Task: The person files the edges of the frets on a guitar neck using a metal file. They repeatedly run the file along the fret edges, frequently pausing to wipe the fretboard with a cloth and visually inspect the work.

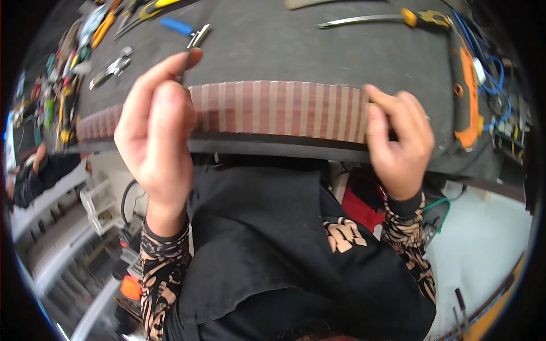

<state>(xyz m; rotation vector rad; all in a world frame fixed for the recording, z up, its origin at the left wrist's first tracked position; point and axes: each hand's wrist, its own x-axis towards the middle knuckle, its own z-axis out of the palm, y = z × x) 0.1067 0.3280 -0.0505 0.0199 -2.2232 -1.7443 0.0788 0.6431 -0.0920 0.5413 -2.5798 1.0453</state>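
The left hand (153, 133), at centre left of the frame, is raised with the thumb and index finger pinched together on a thin dark tool (185, 63); only a short length of the tool shows above the fingertips, so its kind cannot be determined. The remaining fingers are curled loosely behind the pinch.

The right hand (401, 142), at centre right, is clenched around the right end of a striped strip (278, 108). The thumb lies over the front face and the fingers fold down across the end.

The strip bears alternating dark red and pale brown bands. Its long axis runs left to right across the middle of the frame, along the near edge of the grey workbench (318, 57). A further length continues toward the left edge of the frame behind the left hand.

From the pinched left fingertips the strip lies directly below and to the right, close by. The right hand is in contact with it; whether the left hand touches it cannot be seen.

Farther out, the bench carries blue-handled pliers (185, 28) at upper left, a yellow-handled tool (387, 19) at top right, and an orange utility knife (467, 99) at right.
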